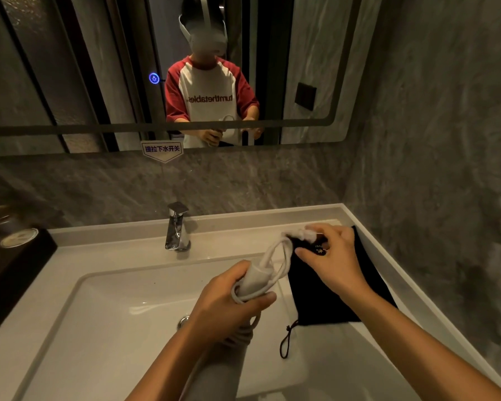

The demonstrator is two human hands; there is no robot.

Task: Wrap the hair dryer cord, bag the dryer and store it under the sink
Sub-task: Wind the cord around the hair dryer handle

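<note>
Over a white sink [99,299], the left hand [229,308] grips the cord-wrapped hair dryer [255,282]; the right hand [330,256] pinches the cord [272,250] end above a black bag [330,302].

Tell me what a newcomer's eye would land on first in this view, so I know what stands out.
Dead centre, the left hand grips the pale grey hair dryer handle, with its white cord looped up to the right hand, which pinches the cord's far end. Under that hand a flat black drawstring pouch lies on the white sink counter, right of the chrome tap.
</note>
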